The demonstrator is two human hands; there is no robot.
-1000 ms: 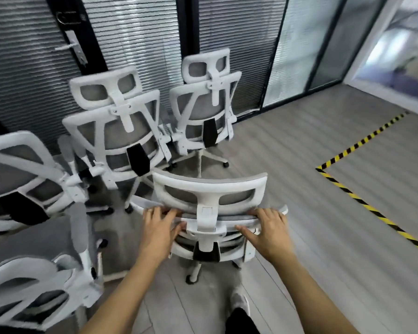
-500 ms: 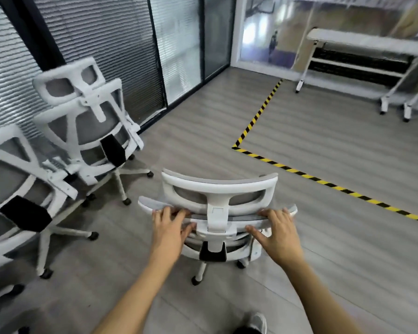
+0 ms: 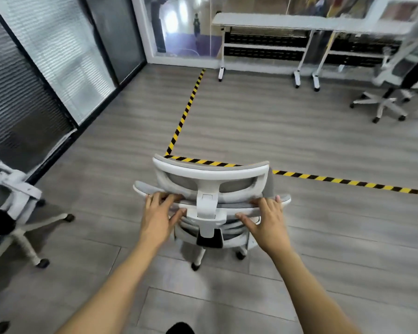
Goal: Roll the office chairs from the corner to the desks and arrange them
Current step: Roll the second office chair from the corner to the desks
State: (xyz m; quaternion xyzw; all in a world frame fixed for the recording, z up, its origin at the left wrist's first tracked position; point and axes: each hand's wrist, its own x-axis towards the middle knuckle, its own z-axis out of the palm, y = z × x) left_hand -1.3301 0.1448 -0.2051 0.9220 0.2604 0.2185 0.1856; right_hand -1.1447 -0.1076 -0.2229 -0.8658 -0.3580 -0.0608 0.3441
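Note:
A white office chair (image 3: 210,174) with grey mesh stands right in front of me, its back toward me and its headrest over the corner of the floor tape. My left hand (image 3: 158,216) grips the top edge of the backrest on the left of the headrest post. My right hand (image 3: 267,221) grips the same edge on the right. White desks (image 3: 299,21) stand along the far wall. One more white chair (image 3: 396,85) is at the desks on the far right. A corner chair (image 3: 12,208) shows partly at the left edge.
Yellow-black tape (image 3: 186,112) runs across the grey floor and turns toward the far wall. Glass partitions with blinds (image 3: 46,61) line the left side. The desks' white legs (image 3: 297,79) reach the floor ahead. Bare floor lies between the chair and the desks.
I have turned right with the chair, away from the corner group. The other chairs slid out of view to the left, and the desks and far chair came into view.

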